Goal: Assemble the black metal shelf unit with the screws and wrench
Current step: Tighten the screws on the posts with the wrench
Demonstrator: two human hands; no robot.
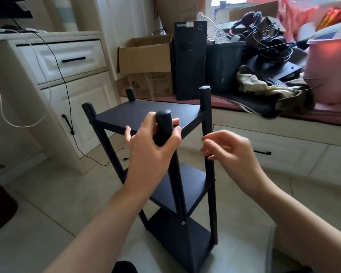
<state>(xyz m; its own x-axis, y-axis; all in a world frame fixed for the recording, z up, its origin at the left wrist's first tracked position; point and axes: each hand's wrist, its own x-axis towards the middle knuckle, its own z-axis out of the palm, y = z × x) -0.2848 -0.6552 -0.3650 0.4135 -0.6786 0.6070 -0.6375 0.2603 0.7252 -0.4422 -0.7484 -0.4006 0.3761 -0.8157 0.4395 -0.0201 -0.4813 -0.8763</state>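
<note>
A: While the head view looks down, how many shelves and posts do you count on the black shelf unit [152, 115]?

B: Three flat, matte black boards, stacked one above another, and four round posts with capped tops. The unit stands upright on the pale tiled floor [47, 194], right in front of the person.

A: And the hands?

B: Two, both bare. The left hand [153, 144] has its grip wrapped round the near post [164, 123], just below the rounded cap, fingers and thumb curled about it. The right hand [227, 147] is beside the right front post [207, 134], fingers loosely bent with the tips drawn near each other; whether they pinch something small I cannot tell, as it is blurred.

A: Any screws?

B: One small silvery screw head [183, 223] shows on the near post, low down by the bottom board. No more can be made out.

A: Writing anywhere?

B: A black computer tower [189, 62] behind the unit bears pale lettering at its top, starting "Think"; the rest is too blurred to read. It has a round button on its front.

A: What else?

B: Two brown cardboard boxes [146, 56], one stacked on the other, cream cabinets [67, 60] with black bar handles, and a tangle of black cables [268, 36] heaped on the window seat
</note>
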